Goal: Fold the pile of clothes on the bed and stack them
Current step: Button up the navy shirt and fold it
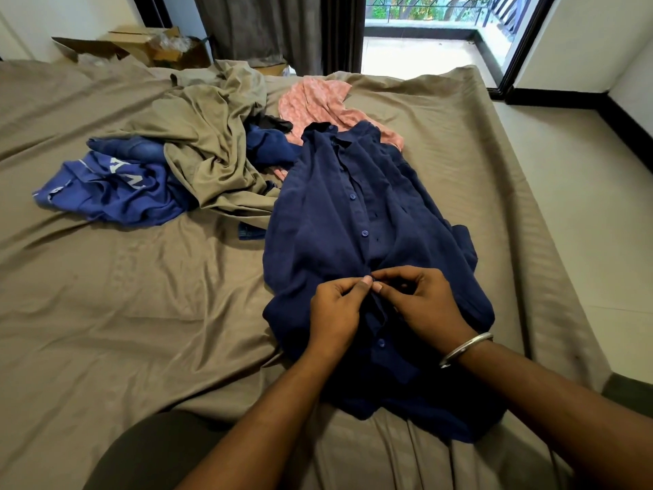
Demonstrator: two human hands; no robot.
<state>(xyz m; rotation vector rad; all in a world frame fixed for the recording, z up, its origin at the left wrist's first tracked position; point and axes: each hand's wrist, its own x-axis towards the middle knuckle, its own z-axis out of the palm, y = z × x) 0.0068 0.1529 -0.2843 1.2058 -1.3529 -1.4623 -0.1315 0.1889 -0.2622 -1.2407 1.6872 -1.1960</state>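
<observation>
The navy shirt [357, 242] lies face up near the bed's [106, 295] right edge, collar toward the far edge, hem toward the person. Both hands meet at its placket: the left hand [335, 309] pinches the button edge, the right hand [420, 305] pinches the opposite edge, fingers curled tight on the cloth. The step looks like fastening a button; it should go well if both edges stay flat and aligned, so the front lies smooth before folding. Beyond, toward the far left, the unfolded pile waits: a blue tee [113, 192], an olive garment [205, 146] and a pink one [318, 104] partly under the collar. No folded stack shows yet. A bangle [466, 348] rings the right wrist
</observation>
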